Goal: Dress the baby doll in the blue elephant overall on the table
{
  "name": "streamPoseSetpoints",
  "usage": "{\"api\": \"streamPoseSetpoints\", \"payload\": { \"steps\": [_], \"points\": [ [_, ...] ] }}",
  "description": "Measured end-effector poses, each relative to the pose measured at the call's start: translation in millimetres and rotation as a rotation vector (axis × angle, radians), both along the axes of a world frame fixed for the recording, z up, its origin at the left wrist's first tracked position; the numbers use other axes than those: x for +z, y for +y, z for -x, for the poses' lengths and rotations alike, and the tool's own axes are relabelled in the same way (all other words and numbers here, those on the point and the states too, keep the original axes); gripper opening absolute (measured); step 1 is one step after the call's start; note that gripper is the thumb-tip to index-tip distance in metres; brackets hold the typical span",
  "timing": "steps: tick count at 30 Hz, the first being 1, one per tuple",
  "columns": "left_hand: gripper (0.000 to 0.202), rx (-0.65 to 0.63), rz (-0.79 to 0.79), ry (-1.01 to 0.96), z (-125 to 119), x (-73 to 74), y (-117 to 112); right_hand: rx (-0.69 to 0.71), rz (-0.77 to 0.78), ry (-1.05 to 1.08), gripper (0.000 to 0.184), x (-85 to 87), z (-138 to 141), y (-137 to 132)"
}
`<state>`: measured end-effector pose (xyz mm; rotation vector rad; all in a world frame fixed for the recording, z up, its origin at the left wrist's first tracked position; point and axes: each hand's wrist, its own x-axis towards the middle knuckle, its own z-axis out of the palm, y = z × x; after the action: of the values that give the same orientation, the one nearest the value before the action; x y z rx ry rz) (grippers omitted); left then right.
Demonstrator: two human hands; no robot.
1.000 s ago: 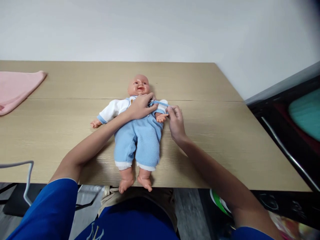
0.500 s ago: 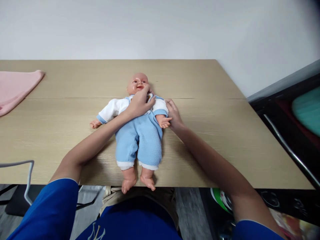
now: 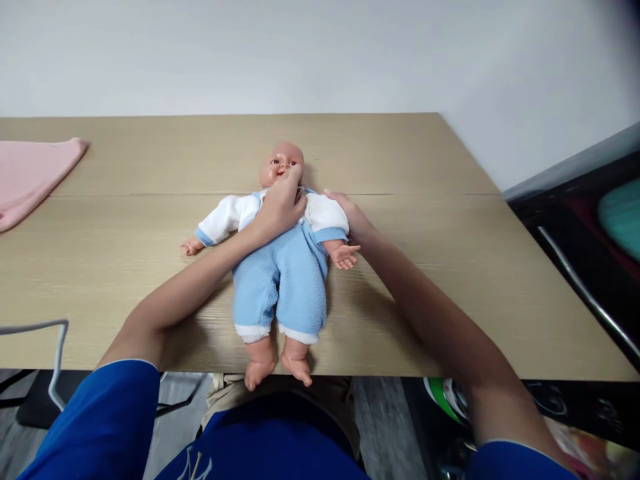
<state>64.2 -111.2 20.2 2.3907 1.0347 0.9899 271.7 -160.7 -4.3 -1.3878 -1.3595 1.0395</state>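
A baby doll (image 3: 283, 273) lies on its back on the table, dressed in light-blue overalls with white sleeves. Its feet stick out over the front edge. My left hand (image 3: 281, 205) lies across its upper chest, fingers closed on the clothing at the collar below the chin, covering part of the mouth and neck. Beside the doll's shoulder on the right, my right hand (image 3: 354, 217) grips the white sleeve (image 3: 327, 212) from behind. Most of its fingers are hidden by the cloth. The doll's bare hand (image 3: 344, 255) pokes out of the blue cuff, palm up.
A pink cloth (image 3: 37, 177) lies on the wooden table (image 3: 425, 280) at the left. A white wall (image 3: 250, 53) rises behind the table. Dark furniture with a metal bar (image 3: 585, 287) stands at the right. A grey cable or tube (image 3: 61, 347) bends at the front left.
The doll's sleeve and hand have shifted to the right, with my right hand beside them. The doll's head has moved slightly right. My left hand has closed more at the collar.
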Motion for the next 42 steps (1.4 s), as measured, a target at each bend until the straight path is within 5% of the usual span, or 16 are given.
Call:
{"api": "streamPoseSetpoints", "payload": {
  "steps": [4, 10, 16, 21, 26, 30, 33, 35, 39, 42],
  "points": [
    [0.019, 0.01, -0.004, 0.006, -2, -1.9, -1, 0.111, 0.158, 0.024, 0.092, 23.9, -39, -45],
    [0.023, 0.019, -0.016, 0.011, -2, -3.9, -2, 0.254, 0.079, -0.282, 0.068, 48.3, -99, -71],
    [0.031, 0.023, -0.008, -0.027, -1, -3.0, -4, 0.225, 0.025, -0.335, 0.071, 30.0, -119, -58],
    [0.03, -0.047, -0.059, -0.068, 1, -5.9, -4, 0.002, -0.048, -0.263, 0.08, 6.9, -131, -53],
    [0.038, -0.039, -0.211, -0.029, 8, 16.5, -18, -0.072, -0.074, -0.171, 0.076, -18.9, -133, -43],
    [0.046, -0.023, -0.22, -0.036, 22, 37.9, -43, -0.263, -0.278, -0.354, 0.053, -21.9, -124, -37],
    [0.049, 0.0, -0.202, -0.048, 35, 48.0, -70, -0.463, -0.501, -0.487, 0.037, -3.9, -101, -51],
    [0.047, 0.027, -0.181, -0.049, 45, 53.8, -94, -0.475, -0.625, -0.498, 0.03, 15.5, -75, -77],
    [0.035, 0.136, -0.13, -0.069, 70, 58.5, -163, -0.124, -0.708, -0.532, 0.017, 51.4, -5, -165],
    [0.027, 0.245, -0.086, -0.088, 94, 46.3, -227, 0.167, -0.683, -0.611, 0.033, 59.2, 35, -231]
  ]
}}
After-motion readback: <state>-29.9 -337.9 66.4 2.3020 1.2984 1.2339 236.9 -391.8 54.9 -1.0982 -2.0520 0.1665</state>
